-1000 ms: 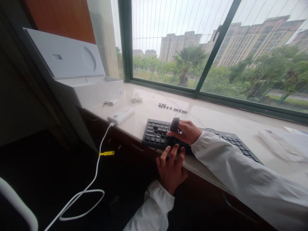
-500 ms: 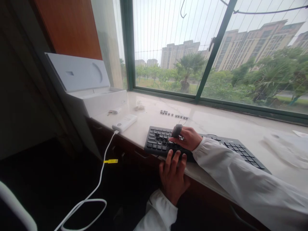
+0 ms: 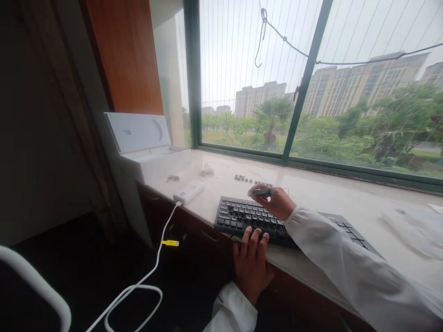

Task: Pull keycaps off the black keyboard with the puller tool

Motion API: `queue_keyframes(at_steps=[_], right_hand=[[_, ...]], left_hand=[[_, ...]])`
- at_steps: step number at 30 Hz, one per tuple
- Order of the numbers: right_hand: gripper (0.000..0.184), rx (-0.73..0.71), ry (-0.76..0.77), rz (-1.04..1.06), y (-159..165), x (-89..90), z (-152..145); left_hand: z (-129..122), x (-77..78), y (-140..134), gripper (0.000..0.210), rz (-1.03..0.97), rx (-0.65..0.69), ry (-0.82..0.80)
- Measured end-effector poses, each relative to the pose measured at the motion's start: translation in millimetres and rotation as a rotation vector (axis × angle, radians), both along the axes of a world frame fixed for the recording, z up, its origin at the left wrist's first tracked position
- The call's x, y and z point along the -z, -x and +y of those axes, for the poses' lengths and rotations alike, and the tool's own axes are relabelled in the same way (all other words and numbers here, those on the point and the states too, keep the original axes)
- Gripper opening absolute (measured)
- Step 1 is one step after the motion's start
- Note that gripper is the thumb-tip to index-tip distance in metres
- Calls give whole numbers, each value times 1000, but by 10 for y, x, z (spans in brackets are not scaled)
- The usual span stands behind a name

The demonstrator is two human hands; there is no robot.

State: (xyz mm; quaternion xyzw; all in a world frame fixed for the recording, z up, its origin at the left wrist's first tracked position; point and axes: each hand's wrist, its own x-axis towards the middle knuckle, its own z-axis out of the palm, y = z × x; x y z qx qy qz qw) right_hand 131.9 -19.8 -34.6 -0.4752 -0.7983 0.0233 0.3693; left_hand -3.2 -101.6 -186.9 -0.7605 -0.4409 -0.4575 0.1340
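Head view: your left hand (image 3: 252,263) rests with fingers slightly spread on the near edge of the black keyboard (image 3: 254,216), likely so it can't slide. Your right hand (image 3: 279,204) pinches a small dark tool (image 3: 266,191) near the keyboard's far edge, exact height unclear; probably held there to work on it. Keyboard extends rightward under your right sleeve (image 3: 339,253). Small dark pieces (image 3: 252,180) lie in a row just beyond your right hand, perhaps lined up for order. White power bank (image 3: 188,191): on worktop (image 3: 346,193), left of both hands.
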Motion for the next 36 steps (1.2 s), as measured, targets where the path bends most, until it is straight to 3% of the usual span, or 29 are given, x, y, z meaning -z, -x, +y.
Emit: queue_keyframes(at_steps=[11, 16, 23, 30, 36], right_hand=[[32, 146, 110, 167, -191, 128, -107], [29, 72, 191, 184, -174, 227, -87], [37, 13, 183, 157, -212, 337, -15], [43, -52, 167, 102, -77, 246, -164], [37, -56, 100, 73, 20, 233, -205]], left_hand=[[-54, -59, 0, 59, -75, 42, 54], [-47, -53, -22, 57, -90, 14, 30], [-7, -12, -63, 52, -128, 14, -15], [10, 1, -82, 47, -184, 44, -40], [-4, -4, -108, 45, -209, 24, -19]])
